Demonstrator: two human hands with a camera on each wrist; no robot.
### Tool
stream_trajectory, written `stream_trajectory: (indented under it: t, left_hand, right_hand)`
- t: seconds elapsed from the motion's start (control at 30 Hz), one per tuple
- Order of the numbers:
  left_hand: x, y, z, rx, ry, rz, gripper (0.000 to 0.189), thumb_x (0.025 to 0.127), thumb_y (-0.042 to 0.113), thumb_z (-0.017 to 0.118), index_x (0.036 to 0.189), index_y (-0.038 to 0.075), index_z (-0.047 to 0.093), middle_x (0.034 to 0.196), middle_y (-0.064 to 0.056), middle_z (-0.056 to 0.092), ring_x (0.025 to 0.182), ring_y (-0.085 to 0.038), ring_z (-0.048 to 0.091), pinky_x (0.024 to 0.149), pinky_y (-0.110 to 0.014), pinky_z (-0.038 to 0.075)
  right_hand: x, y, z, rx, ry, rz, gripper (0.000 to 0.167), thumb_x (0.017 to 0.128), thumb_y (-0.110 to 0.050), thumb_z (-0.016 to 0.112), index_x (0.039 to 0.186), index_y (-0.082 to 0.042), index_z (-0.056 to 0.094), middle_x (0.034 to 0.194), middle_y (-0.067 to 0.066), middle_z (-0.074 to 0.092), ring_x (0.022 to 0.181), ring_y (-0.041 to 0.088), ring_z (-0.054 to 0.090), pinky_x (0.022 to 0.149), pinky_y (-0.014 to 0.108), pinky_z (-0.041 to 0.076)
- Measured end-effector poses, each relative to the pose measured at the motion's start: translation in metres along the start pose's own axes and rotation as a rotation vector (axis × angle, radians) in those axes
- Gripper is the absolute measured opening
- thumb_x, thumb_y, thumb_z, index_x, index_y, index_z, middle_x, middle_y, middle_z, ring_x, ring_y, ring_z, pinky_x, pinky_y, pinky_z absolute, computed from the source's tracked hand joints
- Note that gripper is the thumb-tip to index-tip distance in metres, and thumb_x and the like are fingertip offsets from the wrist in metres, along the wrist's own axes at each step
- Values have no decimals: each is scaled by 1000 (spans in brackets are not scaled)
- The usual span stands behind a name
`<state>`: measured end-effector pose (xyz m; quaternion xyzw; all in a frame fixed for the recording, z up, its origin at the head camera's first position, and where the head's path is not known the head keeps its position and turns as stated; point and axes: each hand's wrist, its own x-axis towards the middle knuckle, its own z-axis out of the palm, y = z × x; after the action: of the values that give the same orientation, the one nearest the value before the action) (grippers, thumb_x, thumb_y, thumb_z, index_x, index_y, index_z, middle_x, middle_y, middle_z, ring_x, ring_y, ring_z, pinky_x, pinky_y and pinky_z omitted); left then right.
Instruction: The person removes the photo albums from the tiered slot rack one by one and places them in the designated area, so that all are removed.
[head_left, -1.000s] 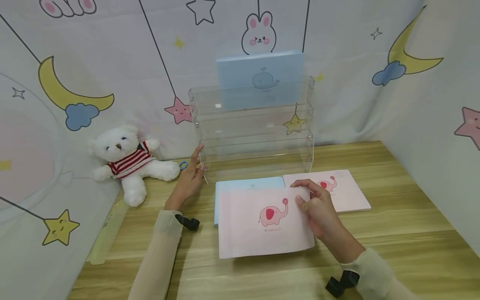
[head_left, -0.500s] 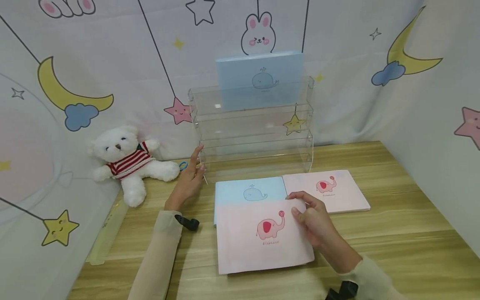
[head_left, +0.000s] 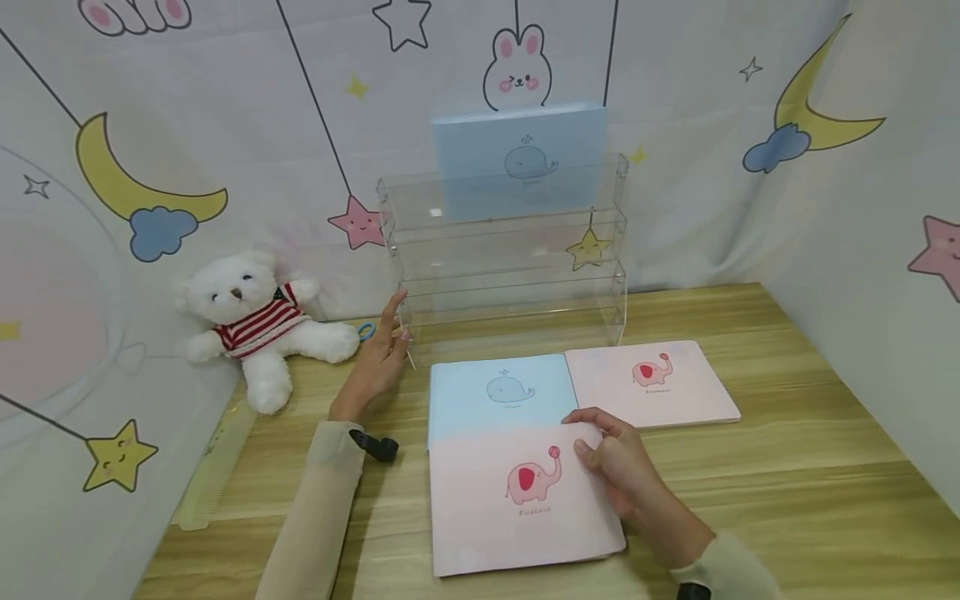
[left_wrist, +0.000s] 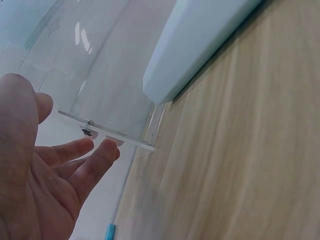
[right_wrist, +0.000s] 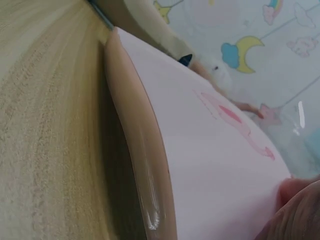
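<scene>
In the head view, my right hand [head_left: 626,467] pinches the upper right corner of a pink notebook [head_left: 480,533] with an elephant on its cover. The notebook lies low over the table, its top edge overlapping a blue whale notebook [head_left: 465,400]. In the right wrist view the pink notebook [right_wrist: 200,160] shows its bowed side edge, with my thumb at its corner. My left hand [head_left: 375,362] touches the left side of a clear acrylic rack [head_left: 517,292]. Its fingers [left_wrist: 92,167], loosely extended, meet the side panel's edge in the left wrist view.
Another pink elephant notebook [head_left: 697,396] lies at right, beside the blue one. A second blue whale notebook [head_left: 480,167] stands in the rack's top tier. A white teddy bear [head_left: 262,321], a pale yellow comb [head_left: 213,471] and a small blue ring-shaped thing [head_left: 367,331] are at left.
My right hand has brought the pink notebook down and toward me, uncovering the whale on the blue notebook beneath. My left hand has stayed at the rack.
</scene>
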<state>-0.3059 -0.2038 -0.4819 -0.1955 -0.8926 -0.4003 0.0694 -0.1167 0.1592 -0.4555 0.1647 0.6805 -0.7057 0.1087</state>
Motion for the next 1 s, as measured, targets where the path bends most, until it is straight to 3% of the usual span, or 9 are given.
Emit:
stream_trajectory:
  t: [0.3,0.77,0.9,1.0]
  left_hand:
    - [0,1,0,6,0,8,68,116,18,44,172,40,11,150,-38,56,146,-51,52,109,-73,46]
    - [0,1,-2,-2,-2,36,70,115,15,47,172,36,12,142,-35,62,144,-50,55,108,-71,47]
    - [0,0,-1,0,0,35,70,115,15,47,172,36,12,143,-35,62,145,-50,55,109,-71,47]
    - [0,0,-1,5,9,31,70,115,16,47,171,38,12,140,-34,64,137,-49,61,107,-70,48]
  right_hand:
    - [6,13,8,-3,-2,31,33,102,7,54,125,-6,74,120,12,73,97,21,72,82,30,57]
    - [12,20,6,-114,-21,36,31,103,1,61,131,-8,71,131,17,69,106,23,67,80,30,60]
    - [12,22,4,-120,-19,16,31,102,0,64,132,-7,68,130,19,68,101,24,68,78,32,59]
    - [11,23,4,-125,-15,-14,33,101,0,66,133,-4,66,123,21,71,89,23,71,76,33,59]
